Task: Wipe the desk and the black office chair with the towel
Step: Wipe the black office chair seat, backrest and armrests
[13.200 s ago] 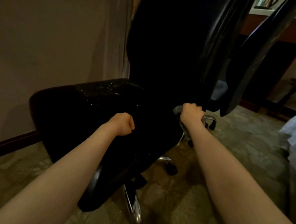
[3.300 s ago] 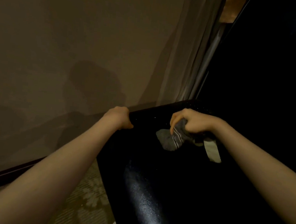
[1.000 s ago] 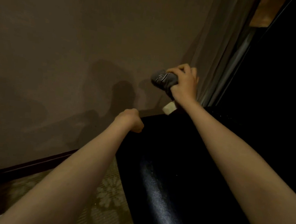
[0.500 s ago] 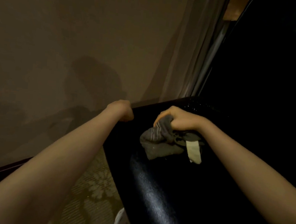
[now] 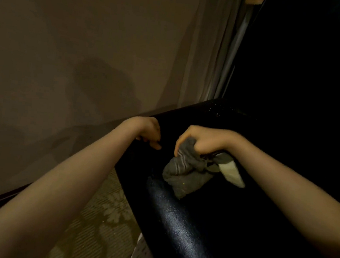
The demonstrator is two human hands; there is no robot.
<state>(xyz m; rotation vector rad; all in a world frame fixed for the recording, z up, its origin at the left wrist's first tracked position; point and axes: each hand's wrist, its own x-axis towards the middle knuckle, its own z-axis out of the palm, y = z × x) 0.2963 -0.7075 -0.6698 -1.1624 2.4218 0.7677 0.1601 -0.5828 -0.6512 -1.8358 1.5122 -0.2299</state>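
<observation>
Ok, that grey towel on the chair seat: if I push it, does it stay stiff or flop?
Probably floppy: the towel bunches and sags in folds below the right hand gripping it. Likely light: it is thin, crumpled cloth. It should glide rather than snag, since the chair seat looks smooth and glossy.

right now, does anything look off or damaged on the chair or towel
Nothing looks damaged or spilled. Pale specks dot the chair seat near its back corner, possibly dust. The towel is bunched in the right hand, a pale tag sticking out.
</observation>
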